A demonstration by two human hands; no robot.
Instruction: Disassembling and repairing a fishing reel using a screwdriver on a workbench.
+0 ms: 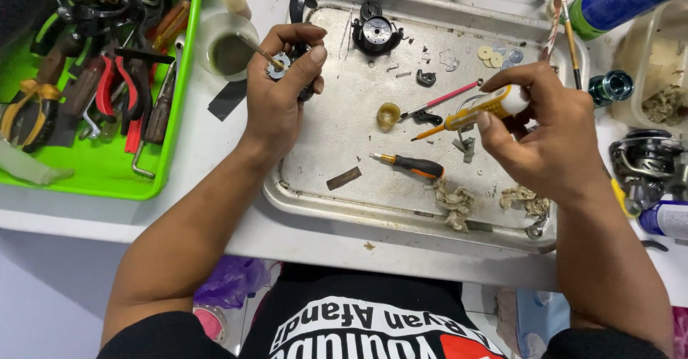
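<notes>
Over the metal tray (pixel 337 187) on the white desk (pixel 215 137), the left hand (pixel 279 90) is closed around a small dark reel part with a gear (pixel 279 65) and a thin shaft, held at the tray's upper left edge, while the right hand (pixel 552 133) grips a yellow-and-white pen-like applicator (pixel 480 108) with its tip pointing left toward the tray's middle. The work looks to be at the stage of oiling or greasing the held part. Next, the tip likely has to meet the gear, which calls for a steady, fine aim.
</notes>
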